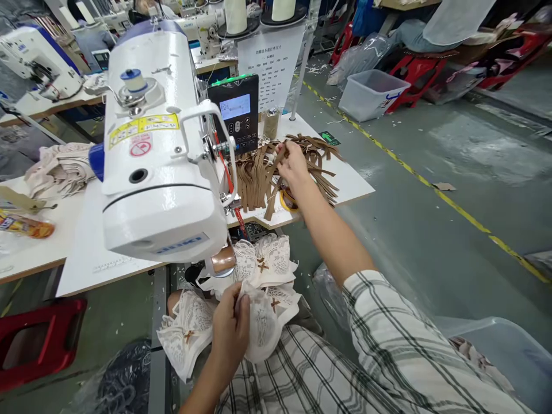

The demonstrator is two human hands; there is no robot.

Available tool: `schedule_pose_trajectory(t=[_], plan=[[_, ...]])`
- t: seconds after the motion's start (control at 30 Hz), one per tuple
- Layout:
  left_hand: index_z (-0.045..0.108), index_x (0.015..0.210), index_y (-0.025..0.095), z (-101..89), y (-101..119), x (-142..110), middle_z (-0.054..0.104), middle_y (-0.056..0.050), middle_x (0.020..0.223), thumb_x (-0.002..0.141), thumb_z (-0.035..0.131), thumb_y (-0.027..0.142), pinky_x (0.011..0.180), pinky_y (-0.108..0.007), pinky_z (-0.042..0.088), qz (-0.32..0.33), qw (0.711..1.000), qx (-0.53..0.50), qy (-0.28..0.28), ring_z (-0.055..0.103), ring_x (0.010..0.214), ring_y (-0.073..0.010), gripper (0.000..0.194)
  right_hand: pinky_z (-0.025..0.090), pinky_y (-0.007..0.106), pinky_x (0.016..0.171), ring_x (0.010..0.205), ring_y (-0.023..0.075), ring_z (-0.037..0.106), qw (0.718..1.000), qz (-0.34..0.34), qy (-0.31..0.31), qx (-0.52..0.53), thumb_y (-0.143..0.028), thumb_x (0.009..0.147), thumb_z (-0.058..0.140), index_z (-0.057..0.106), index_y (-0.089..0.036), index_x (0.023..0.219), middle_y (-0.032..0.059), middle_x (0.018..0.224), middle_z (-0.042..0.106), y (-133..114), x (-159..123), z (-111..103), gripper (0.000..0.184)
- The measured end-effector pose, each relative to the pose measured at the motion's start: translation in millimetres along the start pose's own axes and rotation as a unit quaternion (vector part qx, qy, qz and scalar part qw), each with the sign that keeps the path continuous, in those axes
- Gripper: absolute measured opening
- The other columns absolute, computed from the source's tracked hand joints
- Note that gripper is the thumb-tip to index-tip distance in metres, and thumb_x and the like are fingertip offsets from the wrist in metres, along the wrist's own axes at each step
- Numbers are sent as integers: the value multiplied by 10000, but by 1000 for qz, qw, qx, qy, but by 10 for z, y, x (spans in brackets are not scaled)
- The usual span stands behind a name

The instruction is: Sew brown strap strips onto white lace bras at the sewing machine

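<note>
My left hand (232, 328) pinches the edge of a white lace bra (261, 328) above my lap, thumb on top. More white lace bras (269, 259) with small brown bows lie over my knees, below the sewing machine's head. Over the table, my right hand (293, 164) has its fingers closed on a brown strap (273, 192), which hangs down from them. Around that hand lie many brown straps (250, 181), some side by side, others in a loose heap. Partly under them is a yellow-handled pair of scissors (287, 200).
A white sewing machine (159, 138) stands left of my right hand, with a control panel (237, 112) behind it. Thread cones (236, 16) and a printed sheet (271, 63) are farther back. A clear plastic bin (371, 92) sits on the floor; a red stool (38, 339) is at lower left.
</note>
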State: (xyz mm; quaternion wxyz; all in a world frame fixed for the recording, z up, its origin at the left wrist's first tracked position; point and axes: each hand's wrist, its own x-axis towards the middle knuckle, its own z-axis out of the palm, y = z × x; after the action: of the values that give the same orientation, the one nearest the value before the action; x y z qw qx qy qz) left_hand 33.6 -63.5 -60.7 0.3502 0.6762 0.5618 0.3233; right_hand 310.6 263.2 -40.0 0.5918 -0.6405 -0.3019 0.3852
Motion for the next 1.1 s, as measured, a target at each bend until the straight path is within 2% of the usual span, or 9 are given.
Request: schedule_pose_trajectory(t=[0.07, 0.13, 0.3, 0.43, 0.53, 0.67, 0.77, 0.97, 1.1], plan=[[536, 1310, 238, -58, 31, 8, 682, -43, 877, 988, 479, 288, 607, -294, 475, 19, 999, 13, 22, 623, 687, -181, 331, 422, 145, 510, 516, 56, 432, 983, 29, -43, 177, -371, 1045, 353, 463, -225, 842, -60, 693, 509, -62, -296, -223, 274], [599, 1244, 242, -144, 100, 27, 717, -61, 950, 983, 489, 255, 647, -297, 498, 59, 997, 34, 42, 665, 760, -189, 284, 280, 119, 383, 425, 43, 253, 930, 100, -140, 325, -360, 1016, 461, 387, -225, 738, -96, 592, 362, -76, -731, -449, 318], [652, 1153, 225, -348, 269, 113, 731, -67, 1022, 986, 477, 227, 780, -294, 522, 94, 994, 28, 37, 687, 916, -194, 242, 133, 95, 320, 406, 26, 137, 810, 304, -360, 348, -213, 845, 720, 501, -203, 816, -130, 543, 235, 137, -2096, -699, 221], [631, 1220, 190, -259, 210, 183, 707, -107, 1157, 936, 574, 387, 883, -340, 504, 57, 994, -7, -95, 660, 1047, -247, 349, 184, 92, 334, 405, 41, 83, 741, 392, -373, 397, -336, 905, 672, 575, -219, 905, -126, 522, 143, 355, -2785, -572, 153], [683, 1076, 180, -71, 109, 187, 723, -75, 981, 869, 645, 463, 748, -313, 486, 16, 983, -6, -182, 655, 861, -229, 352, 157, 112, 321, 397, 50, 68, 710, 442, -356, 417, -494, 952, 579, 561, -204, 806, -120, 498, 113, 433, -2952, -428, 326], [675, 766, 168, 55, 39, 146, 646, -3, 651, 909, 581, 417, 604, -259, 418, -69, 969, -57, -232, 569, 607, -148, 302, 174, 107, 336, 410, 48, 88, 734, 428, -337, 405, -556, 958, 540, 552, -188, 777, -115, 509, 155, 418, -2898, -394, 411], [673, 703, 164, -20, 49, 142, 693, -17, 687, 946, 526, 376, 621, -244, 442, -92, 948, -125, -279, 600, 633, -139, 355, 188, 105, 349, 420, 54, 91, 770, 392, -307, 399, -502, 986, 517, 527, -191, 759, -111, 527, 165, 351, -2664, -494, 385], [724, 807, 165, -159, 239, 277, 756, -33, 774, 989, 464, 321, 736, -242, 510, -40, 943, -201, -260, 678, 742, -147, 354, 357, 167, 466, 523, 89, 368, 887, 184, -295, 304, -573, 962, 488, 557, -234, 795, -61, 591, 367, 359, -2300, -630, 384], [748, 849, 162, -107, 441, 397, 776, -38, 839, 995, 466, 305, 754, -245, 533, -22, 966, -193, -168, 705, 799, -155, 349, 460, 270, 558, 687, 155, 546, 853, 220, -448, 153, -804, 760, 572, 671, -220, 902, 28, 757, 589, 481, -2577, -633, 608]])
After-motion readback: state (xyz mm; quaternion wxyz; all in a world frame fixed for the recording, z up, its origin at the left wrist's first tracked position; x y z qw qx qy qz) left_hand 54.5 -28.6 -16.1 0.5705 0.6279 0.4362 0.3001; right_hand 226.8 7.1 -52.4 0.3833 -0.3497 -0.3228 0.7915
